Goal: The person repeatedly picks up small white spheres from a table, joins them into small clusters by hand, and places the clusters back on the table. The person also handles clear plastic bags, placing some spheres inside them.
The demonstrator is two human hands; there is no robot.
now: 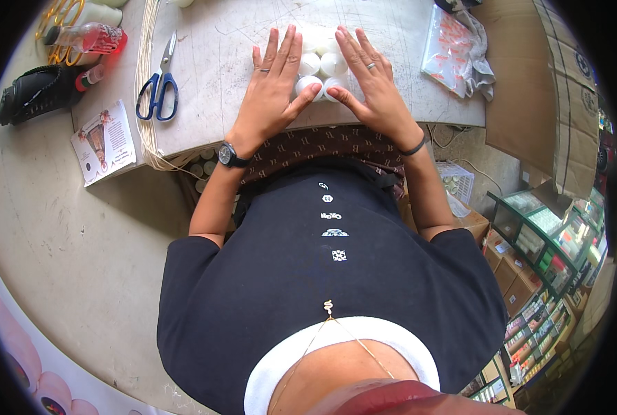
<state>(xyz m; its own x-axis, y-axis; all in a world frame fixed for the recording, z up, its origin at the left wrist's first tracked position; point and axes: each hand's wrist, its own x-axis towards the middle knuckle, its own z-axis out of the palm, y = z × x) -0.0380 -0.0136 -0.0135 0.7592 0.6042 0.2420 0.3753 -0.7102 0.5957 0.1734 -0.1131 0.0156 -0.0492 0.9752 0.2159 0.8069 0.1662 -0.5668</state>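
At least six white round pieces (333, 64) sit in paired rows on the bench (211, 76), between the left hand (270, 86) and the right hand (376, 86); gathering them into a compact block looks largely done, judging by how close the rows sit, and at most some evening-up seems left; the far end is too washed out to count; the scissors (160, 90) and the bundle of pale strands (146, 69) lie off to the left, apart from both hands; these flank the block as a mirrored pair, backs up, fingers stretched forward and closed on nothing; each thumb angles inward over the nearest pair, tips apart; whether the fingers press the sides, I cannot tell.
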